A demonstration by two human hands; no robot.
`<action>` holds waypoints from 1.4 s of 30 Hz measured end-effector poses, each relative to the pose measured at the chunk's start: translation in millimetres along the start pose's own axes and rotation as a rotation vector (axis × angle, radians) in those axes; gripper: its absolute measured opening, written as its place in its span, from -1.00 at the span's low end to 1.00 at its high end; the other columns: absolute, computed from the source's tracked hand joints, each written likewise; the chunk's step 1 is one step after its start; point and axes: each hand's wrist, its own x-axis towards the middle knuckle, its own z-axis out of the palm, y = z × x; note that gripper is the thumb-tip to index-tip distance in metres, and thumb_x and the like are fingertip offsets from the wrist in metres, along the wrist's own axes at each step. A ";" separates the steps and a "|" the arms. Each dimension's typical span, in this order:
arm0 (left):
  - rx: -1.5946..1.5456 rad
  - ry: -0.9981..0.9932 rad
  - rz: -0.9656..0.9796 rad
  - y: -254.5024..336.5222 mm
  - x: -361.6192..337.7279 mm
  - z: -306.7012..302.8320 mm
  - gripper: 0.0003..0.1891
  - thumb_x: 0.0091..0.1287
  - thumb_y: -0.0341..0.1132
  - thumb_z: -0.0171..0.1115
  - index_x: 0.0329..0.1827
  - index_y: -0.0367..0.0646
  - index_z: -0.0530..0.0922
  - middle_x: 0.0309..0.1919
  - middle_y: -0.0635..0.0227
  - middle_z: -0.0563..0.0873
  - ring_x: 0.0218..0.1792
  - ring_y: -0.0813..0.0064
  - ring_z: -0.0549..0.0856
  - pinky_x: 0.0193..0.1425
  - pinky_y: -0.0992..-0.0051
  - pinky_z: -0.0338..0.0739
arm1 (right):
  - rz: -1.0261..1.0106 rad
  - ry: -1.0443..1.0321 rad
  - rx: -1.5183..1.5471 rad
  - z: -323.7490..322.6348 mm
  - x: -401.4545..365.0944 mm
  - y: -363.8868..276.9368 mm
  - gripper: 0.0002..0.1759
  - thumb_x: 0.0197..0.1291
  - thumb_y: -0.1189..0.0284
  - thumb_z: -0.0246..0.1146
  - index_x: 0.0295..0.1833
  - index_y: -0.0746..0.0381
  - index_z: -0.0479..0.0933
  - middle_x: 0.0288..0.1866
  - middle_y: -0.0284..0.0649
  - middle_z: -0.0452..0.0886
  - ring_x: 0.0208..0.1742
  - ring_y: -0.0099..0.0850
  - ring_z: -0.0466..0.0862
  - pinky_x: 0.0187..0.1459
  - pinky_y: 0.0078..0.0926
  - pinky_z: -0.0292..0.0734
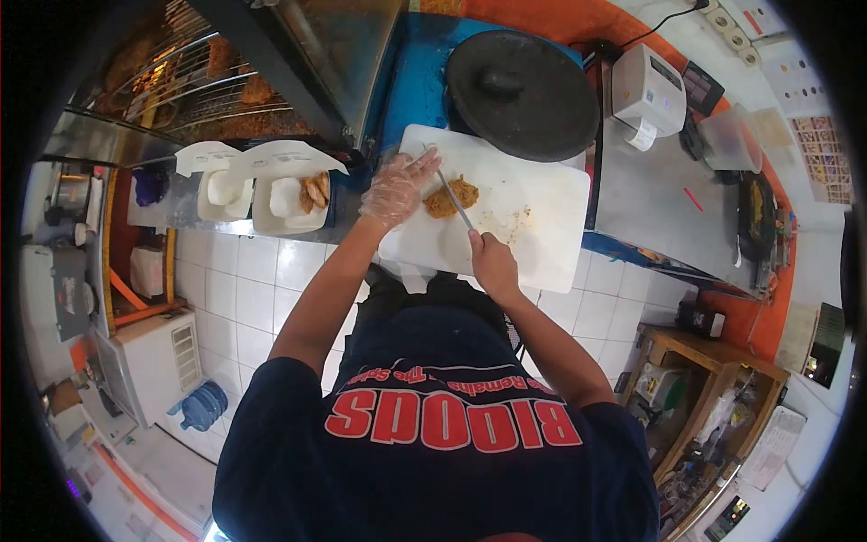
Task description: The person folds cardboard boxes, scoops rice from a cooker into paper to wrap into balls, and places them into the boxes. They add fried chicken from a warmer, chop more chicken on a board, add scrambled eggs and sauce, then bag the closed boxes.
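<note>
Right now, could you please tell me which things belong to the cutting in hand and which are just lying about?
In use:
gloved left hand at the fried piece
right hand gripping the knife
white cutting board under them

Lying about:
black lid
receipt printer
open food boxes with rice
water jug on the floor

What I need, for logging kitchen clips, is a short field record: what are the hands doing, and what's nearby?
left hand: clear plastic glove, fingers spread, steadying fried cutlet
right hand: bare, gripping knife, blade across the cutlet
surface: white cutting board, crumbs scattered
behind board: black round lid
left of board: two open takeaway boxes, rice and fried pieces
right of board: receipt printer
</note>
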 end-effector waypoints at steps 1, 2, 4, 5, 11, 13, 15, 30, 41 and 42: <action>-0.004 -0.003 0.001 -0.2 2.2 -4.0 -0.24 0.22 -0.52 0.14 0.57 0.14 0.40 0.64 0.61 0.31 0.34 0.20 0.51 0.43 0.22 0.47 | 0.004 -0.001 -0.002 -1.1 -0.1 -1.7 -0.44 0.58 0.00 -0.02 -0.16 0.30 0.57 -0.30 0.24 0.70 -0.18 0.28 0.71 -0.09 0.22 0.60; -0.014 -0.001 0.011 1.2 2.7 -8.4 -0.26 0.22 -0.52 0.16 0.55 0.13 0.43 0.63 0.60 0.33 0.31 0.22 0.53 0.41 0.23 0.49 | 0.015 0.001 -0.023 -1.2 -2.0 -2.3 -0.45 0.58 0.00 -0.02 -0.16 0.29 0.57 -0.31 0.24 0.70 -0.19 0.28 0.71 -0.11 0.21 0.60; -0.030 -0.006 0.021 0.4 0.3 -3.8 -0.28 0.21 -0.52 0.17 0.53 0.12 0.46 0.62 0.60 0.34 0.29 0.24 0.54 0.38 0.24 0.50 | 0.033 -0.002 -0.045 1.5 -5.7 -2.0 -0.45 0.58 0.01 -0.01 -0.17 0.29 0.56 -0.32 0.23 0.70 -0.21 0.28 0.71 -0.13 0.21 0.61; -0.053 -0.007 0.022 -2.1 0.8 2.2 -0.28 0.20 -0.52 0.17 0.52 0.11 0.46 0.61 0.60 0.36 0.26 0.26 0.55 0.37 0.24 0.51 | 0.033 -0.004 -0.067 1.8 -4.8 -2.5 -0.46 0.58 0.02 -0.01 -0.16 0.29 0.56 -0.32 0.23 0.70 -0.22 0.27 0.72 -0.14 0.21 0.61; -0.019 -0.035 -0.012 -11.3 -6.9 20.5 -0.31 0.20 -0.49 0.15 0.49 0.10 0.49 0.57 0.58 0.43 0.16 0.23 0.59 0.32 0.23 0.53 | -0.012 -0.018 -0.191 19.6 6.1 4.7 -0.48 0.58 0.04 0.00 -0.14 0.30 0.54 -0.33 0.18 0.72 -0.25 0.21 0.74 -0.15 0.17 0.64; 0.040 -0.056 -0.029 -13.8 -6.8 19.6 -0.32 0.21 -0.48 0.13 0.49 0.10 0.50 0.56 0.58 0.45 0.14 0.21 0.60 0.31 0.23 0.53 | -0.050 -0.048 -0.233 19.2 13.9 3.4 -0.49 0.58 0.04 0.01 -0.12 0.31 0.54 -0.32 0.15 0.73 -0.25 0.19 0.75 -0.16 0.14 0.66; 0.033 -0.048 0.001 -14.5 -1.1 13.5 -0.34 0.24 -0.46 0.10 0.48 0.11 0.51 0.56 0.58 0.46 0.12 0.19 0.62 0.32 0.24 0.52 | -0.057 -0.063 -0.197 21.5 20.2 11.9 -0.48 0.58 0.03 0.01 -0.12 0.32 0.54 -0.31 0.20 0.72 -0.25 0.21 0.75 -0.16 0.15 0.66; -0.104 0.130 0.034 2.1 -9.2 -6.6 -0.27 0.21 -0.54 0.13 0.54 0.04 0.43 0.56 0.52 0.45 0.12 0.13 0.61 0.35 0.25 0.53 | 0.044 -0.042 -0.008 -4.1 -15.9 -16.8 -0.43 0.54 -0.02 0.05 -0.14 0.31 0.63 -0.29 0.22 0.72 -0.18 0.23 0.74 -0.09 0.16 0.63; -0.010 -0.143 -0.112 -1.7 -13.4 18.3 -0.22 0.23 -0.58 0.03 0.60 0.13 0.34 0.62 0.63 0.35 0.27 0.13 0.57 0.48 0.24 0.41 | 0.041 -0.002 -0.109 34.8 -5.0 -3.3 -0.42 0.54 -0.02 0.03 -0.15 0.30 0.64 -0.28 0.20 0.73 -0.23 0.20 0.76 -0.08 0.12 0.66; -0.001 -0.169 -0.145 -3.9 -5.9 18.5 -0.23 0.24 -0.57 0.02 0.59 0.13 0.36 0.60 0.63 0.38 0.28 0.13 0.57 0.49 0.21 0.40 | 0.033 0.011 -0.113 26.7 -1.5 -4.7 -0.42 0.54 -0.02 0.03 -0.15 0.30 0.64 -0.28 0.20 0.73 -0.23 0.20 0.76 -0.08 0.12 0.66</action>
